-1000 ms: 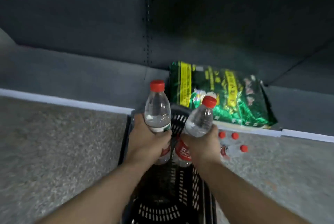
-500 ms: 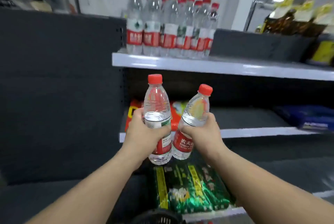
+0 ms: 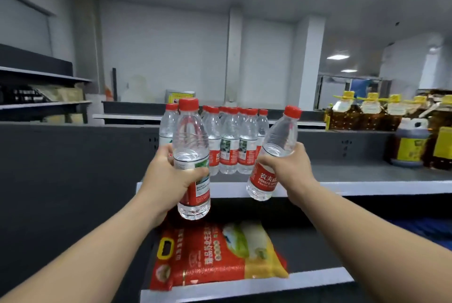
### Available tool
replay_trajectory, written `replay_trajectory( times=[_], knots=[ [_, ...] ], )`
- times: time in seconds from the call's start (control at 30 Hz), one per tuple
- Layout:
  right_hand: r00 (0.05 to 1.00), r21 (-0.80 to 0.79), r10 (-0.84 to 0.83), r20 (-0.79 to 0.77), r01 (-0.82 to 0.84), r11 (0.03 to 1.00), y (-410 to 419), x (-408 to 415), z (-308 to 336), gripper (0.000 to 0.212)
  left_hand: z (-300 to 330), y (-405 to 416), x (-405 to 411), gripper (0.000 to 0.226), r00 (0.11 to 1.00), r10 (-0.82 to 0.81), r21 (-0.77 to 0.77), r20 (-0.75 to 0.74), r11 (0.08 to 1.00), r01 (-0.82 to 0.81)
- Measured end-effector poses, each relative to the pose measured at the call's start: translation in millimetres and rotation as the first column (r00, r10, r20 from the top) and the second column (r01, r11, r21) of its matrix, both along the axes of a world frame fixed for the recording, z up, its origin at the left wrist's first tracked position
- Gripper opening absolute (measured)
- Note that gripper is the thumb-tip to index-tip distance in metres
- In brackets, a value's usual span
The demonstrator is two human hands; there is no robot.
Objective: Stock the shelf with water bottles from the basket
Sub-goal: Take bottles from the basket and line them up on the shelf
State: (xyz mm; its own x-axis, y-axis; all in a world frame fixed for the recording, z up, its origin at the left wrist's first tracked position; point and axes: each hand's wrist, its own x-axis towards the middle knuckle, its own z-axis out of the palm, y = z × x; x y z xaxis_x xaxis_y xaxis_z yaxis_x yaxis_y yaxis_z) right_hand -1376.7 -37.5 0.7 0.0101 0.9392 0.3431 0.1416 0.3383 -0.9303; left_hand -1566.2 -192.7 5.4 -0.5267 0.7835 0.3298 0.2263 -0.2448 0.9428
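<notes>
My left hand grips a clear water bottle with a red cap and red label, held upright in front of the top shelf. My right hand holds a second water bottle, tilted with its cap to the upper right. Just behind both bottles, several stocked water bottles stand in a cluster on the left part of the top shelf. The basket is out of view.
A red and yellow rice bag lies on the shelf below. Oil bottles and a dark jug stand at the right end of the top shelf. Bare shelf surface lies between the water cluster and the jug. A dark panel rises at left.
The view has swung up from the basket on the floor to the top shelf. Both hands have lifted their bottles up to the level of the stocked cluster and moved slightly apart.
</notes>
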Motion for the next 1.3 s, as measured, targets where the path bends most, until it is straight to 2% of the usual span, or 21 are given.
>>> replay_trajectory(
  times=[0.07, 0.23, 0.33, 0.5, 0.67, 0.8, 1.03, 1.1, 1.3],
  knots=[
    [1.0, -0.002, 0.006, -0.006, -0.006, 1.0, 26, 1, 13, 0.052, 10, 19, -5, 0.055, 0.999, 0.031, 0.008, 0.008, 0.999, -0.031],
    [0.999, -0.034, 0.005, -0.045, -0.007, 0.999, 88, 1, 30, 0.059, 24, 68, -20, 0.057, 0.993, 0.11, 0.018, 0.034, 0.994, -0.11],
    [1.0, -0.064, -0.01, -0.016, 0.009, 0.998, 117, -1, 24, 0.061, 23, 90, -28, 0.06, 0.987, 0.16, 0.011, 0.033, 0.987, -0.16],
    [0.996, -0.085, -0.047, 0.076, 0.054, 0.995, 161, -11, 6, 0.088, 8, 119, -46, 0.066, 0.957, 0.289, -0.045, 0.004, 0.957, -0.288],
    [0.981, -0.08, -0.061, 0.183, 0.076, 0.994, 193, -22, -2, 0.078, 1, 139, -64, 0.069, 0.932, 0.362, -0.087, 0.009, 0.929, -0.36],
    [0.977, -0.082, -0.047, 0.207, 0.066, 0.994, 209, -31, -5, 0.079, -1, 149, -76, 0.067, 0.913, 0.406, -0.106, -0.026, 0.907, -0.407],
    [0.978, -0.114, -0.002, 0.211, 0.027, 0.993, 231, -40, -9, 0.046, -5, 160, -94, 0.062, 0.87, 0.483, -0.164, -0.098, 0.854, -0.493],
    [0.978, -0.12, 0.008, 0.208, 0.018, 0.993, 239, -41, -10, 0.042, -6, 162, -97, 0.063, 0.86, 0.492, -0.175, -0.135, 0.843, -0.509],
    [0.984, -0.115, 0.019, 0.177, 0.002, 0.993, 253, -41, -18, 0.071, -8, 164, -106, 0.062, 0.845, 0.502, -0.185, -0.181, 0.827, -0.531]
  ],
)
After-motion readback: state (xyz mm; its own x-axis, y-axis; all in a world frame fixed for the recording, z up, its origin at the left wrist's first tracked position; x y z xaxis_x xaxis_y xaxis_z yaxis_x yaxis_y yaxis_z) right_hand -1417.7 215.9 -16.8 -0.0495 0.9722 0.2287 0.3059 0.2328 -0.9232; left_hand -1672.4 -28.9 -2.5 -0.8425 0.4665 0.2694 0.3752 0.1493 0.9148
